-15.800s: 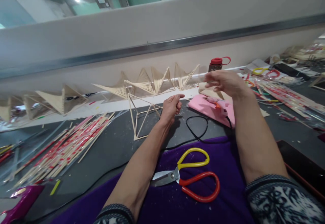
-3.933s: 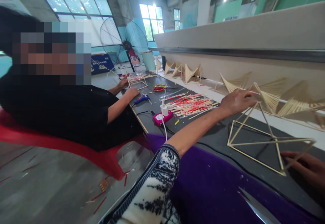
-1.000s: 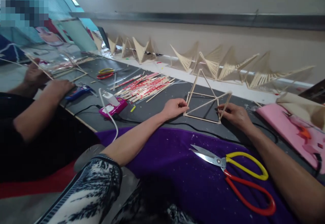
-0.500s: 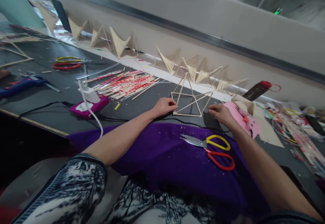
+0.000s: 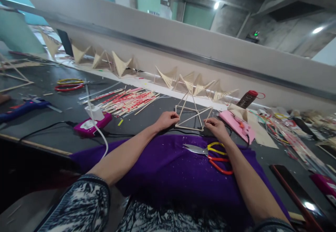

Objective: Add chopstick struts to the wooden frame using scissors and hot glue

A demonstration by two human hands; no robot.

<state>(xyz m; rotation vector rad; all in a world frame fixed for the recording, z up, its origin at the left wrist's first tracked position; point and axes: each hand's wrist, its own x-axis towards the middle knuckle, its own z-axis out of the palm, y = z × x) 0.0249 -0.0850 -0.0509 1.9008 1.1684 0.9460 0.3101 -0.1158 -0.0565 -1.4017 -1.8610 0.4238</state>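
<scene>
A small frame of thin wooden sticks (image 5: 189, 128) stands on the dark table, its sticks rising to a peak at the back. My left hand (image 5: 168, 120) has thumb and fingers pinched at its near left corner. At the right corner, my right hand (image 5: 216, 127) pinches a slanted stick. The fingertips partly cover both corners. Nearer to me, scissors (image 5: 198, 149) with one yellow and one red handle lie on a purple cloth (image 5: 157, 169), partly behind my right forearm. Left of the frame lies a pile of red-and-white wrapped sticks (image 5: 131, 100).
Fan-shaped stick models (image 5: 122, 63) line the wall. A purple power block (image 5: 93, 125) with a white cable and a blue glue gun (image 5: 28, 107) sit left, near another person's hand (image 5: 4, 99). Right are a bottle (image 5: 246, 99), a pink sheet (image 5: 248, 134) and a phone (image 5: 294, 186).
My right hand has moved in from beside the frame to its right corner. The left hand stays at the left corner. The camera view has tilted up.
</scene>
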